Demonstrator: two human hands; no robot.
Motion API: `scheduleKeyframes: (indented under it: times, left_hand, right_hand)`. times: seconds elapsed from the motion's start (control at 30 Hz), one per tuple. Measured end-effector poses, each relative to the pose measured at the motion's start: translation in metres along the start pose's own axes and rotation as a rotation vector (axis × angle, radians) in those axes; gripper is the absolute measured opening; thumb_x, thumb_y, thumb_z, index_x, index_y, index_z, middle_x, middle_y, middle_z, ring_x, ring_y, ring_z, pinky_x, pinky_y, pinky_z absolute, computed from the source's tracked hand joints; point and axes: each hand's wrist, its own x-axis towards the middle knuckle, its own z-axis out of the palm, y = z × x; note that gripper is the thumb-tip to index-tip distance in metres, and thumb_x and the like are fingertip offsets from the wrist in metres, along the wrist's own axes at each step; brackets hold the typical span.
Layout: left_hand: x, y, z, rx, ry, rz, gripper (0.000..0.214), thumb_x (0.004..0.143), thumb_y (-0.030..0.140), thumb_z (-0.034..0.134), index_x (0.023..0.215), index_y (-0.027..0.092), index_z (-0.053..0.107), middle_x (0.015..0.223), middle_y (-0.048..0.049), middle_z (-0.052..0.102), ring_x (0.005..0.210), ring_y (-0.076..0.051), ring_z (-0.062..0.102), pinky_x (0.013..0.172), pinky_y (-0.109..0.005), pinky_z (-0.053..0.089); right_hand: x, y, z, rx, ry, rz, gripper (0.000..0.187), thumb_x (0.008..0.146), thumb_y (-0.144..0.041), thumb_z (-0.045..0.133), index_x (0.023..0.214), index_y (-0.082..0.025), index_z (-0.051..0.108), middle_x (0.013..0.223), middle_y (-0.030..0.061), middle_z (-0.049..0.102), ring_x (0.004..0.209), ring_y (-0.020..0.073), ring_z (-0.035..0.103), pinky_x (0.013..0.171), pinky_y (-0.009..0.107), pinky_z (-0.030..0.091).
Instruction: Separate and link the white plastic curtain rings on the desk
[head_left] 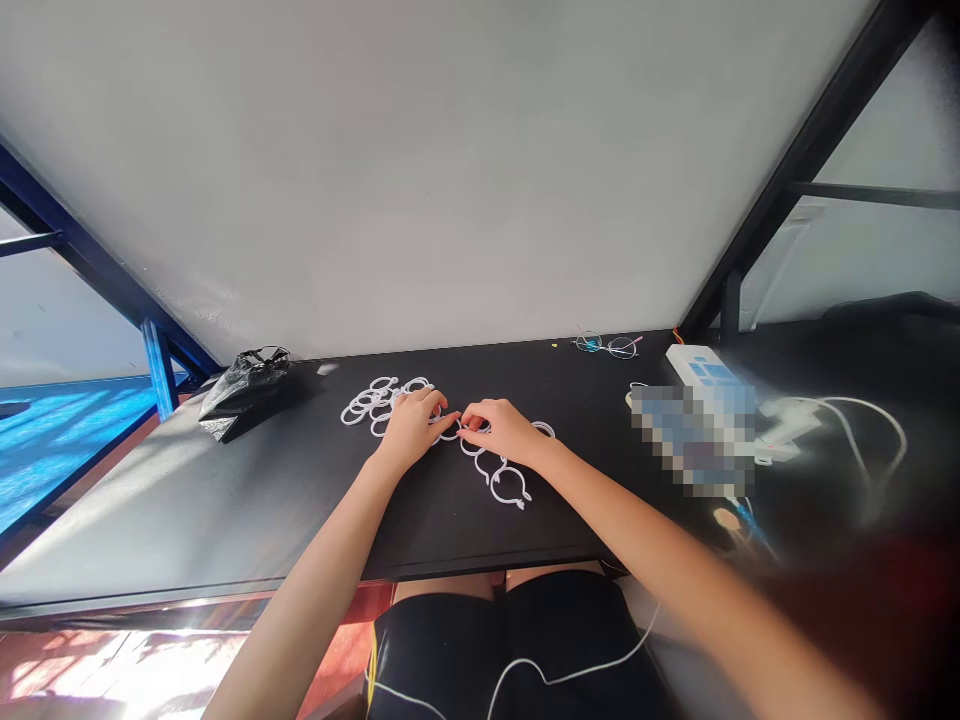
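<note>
White plastic curtain rings (367, 405) lie in a loose pile on the black tabletop, beside and partly behind my left hand (412, 428). My right hand (501, 430) is close by, the fingertips of both hands almost meeting. Between them is a white ring (450, 433), which thumb and fingers of each hand pinch. Several more rings trail below my right hand, and the nearest ring (508, 486) shows an open gap with small knobbed ends. One more ring (544, 429) peeks out behind my right wrist. Whether the trailing rings are linked, I cannot tell.
A crumpled black plastic bag (246, 385) sits at the left. Eyeglasses (607, 345) rest near the wall. To the right are a white box (697, 365), a blurred-out phone-like object (686, 440) and white cables (847, 410). The table's front edge (487, 572) runs above my lap.
</note>
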Motion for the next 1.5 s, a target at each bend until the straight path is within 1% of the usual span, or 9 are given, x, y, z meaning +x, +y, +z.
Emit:
scheduleKeyframes:
  times: [0.23,0.37,0.47,0.6,0.73,0.93,1.17,1.37,1.5]
  left_hand:
    - [0.001,-0.001,0.002,0.015,0.021,-0.007,0.017,0.088,0.036,0.058,0.083,0.02,0.057,0.077,-0.0016,0.059,0.073,-0.02,0.057,0.082,-0.039,0.039]
    - [0.001,0.001,0.002,-0.001,0.085,-0.006,0.016,0.089,0.036,0.057,0.086,0.02,0.057,0.082,-0.0034,0.061,0.079,-0.021,0.059,0.084,-0.04,0.041]
    - [0.0,0.007,0.0,-0.069,0.167,-0.003,0.016,0.09,0.033,0.056,0.1,0.021,0.056,0.092,-0.0055,0.061,0.084,-0.022,0.059,0.085,-0.04,0.045]
    - [-0.003,0.019,-0.002,-0.181,0.186,0.079,0.035,0.09,0.026,0.053,0.123,0.021,0.047,0.111,-0.0092,0.058,0.095,-0.021,0.059,0.087,-0.038,0.048]
    - [-0.005,0.026,-0.001,-0.218,0.149,0.146,0.045,0.088,0.024,0.057,0.131,0.023,0.043,0.119,-0.0099,0.054,0.099,-0.02,0.058,0.088,-0.037,0.05]
    - [-0.005,0.021,0.004,-0.252,0.124,0.173,0.043,0.095,0.03,0.052,0.136,0.024,0.039,0.115,-0.0092,0.056,0.098,-0.019,0.059,0.089,-0.036,0.05]
    - [-0.005,0.02,0.004,-0.266,0.101,0.127,0.045,0.095,0.037,0.052,0.136,0.021,0.041,0.111,-0.0095,0.061,0.095,-0.02,0.06,0.083,-0.035,0.051]
    - [-0.004,0.028,-0.003,-0.361,0.046,0.045,0.035,0.095,0.04,0.046,0.116,0.015,0.057,0.079,-0.003,0.061,0.073,-0.017,0.056,0.072,-0.03,0.047]
    - [-0.002,0.029,-0.005,-0.547,0.017,-0.079,0.037,0.095,0.047,0.045,0.105,0.015,0.062,0.079,-0.0032,0.062,0.071,-0.016,0.054,0.063,-0.026,0.042]
  right_hand:
    - [0.001,0.003,0.004,0.018,0.069,-0.05,0.004,0.078,-0.018,0.067,0.078,-0.022,0.068,0.071,0.0013,0.066,0.072,0.0164,0.06,0.068,0.029,0.045]
    - [0.002,0.001,0.003,0.028,0.209,-0.103,0.006,0.081,-0.02,0.064,0.076,-0.023,0.066,0.072,0.0018,0.066,0.074,0.0181,0.06,0.072,0.032,0.048]
    - [0.002,-0.004,0.0,0.083,0.324,-0.1,0.009,0.083,-0.024,0.062,0.075,-0.023,0.066,0.074,0.0029,0.067,0.076,0.019,0.062,0.074,0.034,0.049]
    - [0.005,-0.008,-0.002,0.402,0.372,0.021,0.014,0.081,-0.036,0.067,0.078,-0.021,0.067,0.08,0.0046,0.07,0.078,0.0201,0.067,0.076,0.036,0.053]
    - [0.01,-0.009,-0.006,0.803,0.295,0.257,0.028,0.069,-0.042,0.078,0.079,-0.018,0.068,0.079,0.0046,0.071,0.079,0.0198,0.069,0.064,0.029,0.052]
    - [0.011,-0.011,-0.01,1.029,0.231,0.374,0.029,0.065,-0.039,0.082,0.08,-0.017,0.071,0.075,0.0025,0.07,0.07,0.0123,0.065,0.063,0.024,0.053]
    - [0.009,-0.01,-0.01,1.014,0.2,0.314,0.027,0.065,-0.036,0.083,0.079,-0.017,0.071,0.081,0.0024,0.072,0.071,0.0118,0.066,0.07,0.026,0.055]
    - [0.008,-0.012,-0.008,0.862,0.227,0.15,0.025,0.068,-0.038,0.082,0.078,-0.017,0.073,0.076,0.0027,0.071,0.074,0.0155,0.067,0.07,0.03,0.056]
    - [0.008,-0.012,-0.006,0.791,0.285,0.084,0.025,0.07,-0.04,0.08,0.079,-0.017,0.074,0.077,0.0043,0.073,0.069,0.0156,0.066,0.07,0.032,0.056]
